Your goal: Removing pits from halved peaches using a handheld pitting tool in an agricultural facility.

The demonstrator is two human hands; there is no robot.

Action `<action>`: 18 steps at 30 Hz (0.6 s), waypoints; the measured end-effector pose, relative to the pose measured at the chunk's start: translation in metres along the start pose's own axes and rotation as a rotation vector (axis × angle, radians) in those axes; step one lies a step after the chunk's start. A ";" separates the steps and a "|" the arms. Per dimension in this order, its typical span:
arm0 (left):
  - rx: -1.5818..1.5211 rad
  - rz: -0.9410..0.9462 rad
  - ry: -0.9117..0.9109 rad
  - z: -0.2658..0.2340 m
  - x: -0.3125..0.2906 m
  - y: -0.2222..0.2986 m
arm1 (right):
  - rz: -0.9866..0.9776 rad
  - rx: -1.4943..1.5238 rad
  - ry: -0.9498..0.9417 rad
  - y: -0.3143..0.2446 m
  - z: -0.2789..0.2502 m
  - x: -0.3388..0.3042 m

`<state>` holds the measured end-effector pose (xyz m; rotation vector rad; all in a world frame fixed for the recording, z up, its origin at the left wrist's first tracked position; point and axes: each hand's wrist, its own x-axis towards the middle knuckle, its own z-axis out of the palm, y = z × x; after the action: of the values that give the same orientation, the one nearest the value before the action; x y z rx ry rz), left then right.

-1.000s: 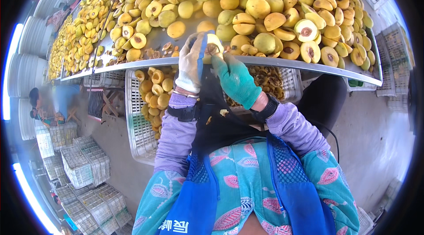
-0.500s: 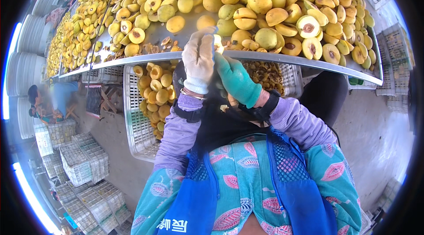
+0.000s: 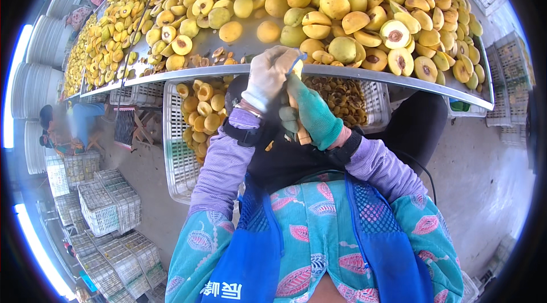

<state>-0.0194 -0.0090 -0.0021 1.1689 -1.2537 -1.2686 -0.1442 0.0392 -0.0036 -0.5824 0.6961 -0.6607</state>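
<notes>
My left hand [image 3: 268,78], in a white glove with blue at a fingertip, is closed at the metal table's near edge. Its fingers pinch a yellow peach piece [image 3: 298,69], mostly hidden by the gloves. Pressed up against it from the right is my right hand [image 3: 312,110], in a green glove, its fingers wrapped round a tan handle [image 3: 303,133] that pokes out below. The far end of that tool is hidden. Beneath the hands a small yellow scrap [image 3: 269,146] shows against my dark lap.
Halved yellow peaches [image 3: 342,3] heap on the metal table [image 3: 199,73]. Below its edge, a white crate [image 3: 176,157] holds peach halves, and another crate [image 3: 374,103] holds brown pits and scraps. Stacked crates [image 3: 108,206] stand at left, with people [image 3: 62,126] beyond.
Both hands have shifted right, and the left has tipped over toward the right. My right hand has turned, bringing the tan handle into fuller view below it.
</notes>
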 end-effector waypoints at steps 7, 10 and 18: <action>0.214 0.081 0.011 0.001 0.004 0.000 | 0.229 0.529 -0.118 -0.011 0.008 -0.005; 0.087 0.047 0.018 -0.001 0.007 -0.004 | 0.210 0.482 -0.125 -0.013 0.010 -0.004; -0.179 -0.089 -0.098 0.002 0.003 -0.007 | 0.160 0.679 -0.310 -0.005 0.003 -0.009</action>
<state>-0.0214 -0.0116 -0.0088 1.0537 -1.1426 -1.4883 -0.1489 0.0434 0.0053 0.0054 0.1957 -0.5937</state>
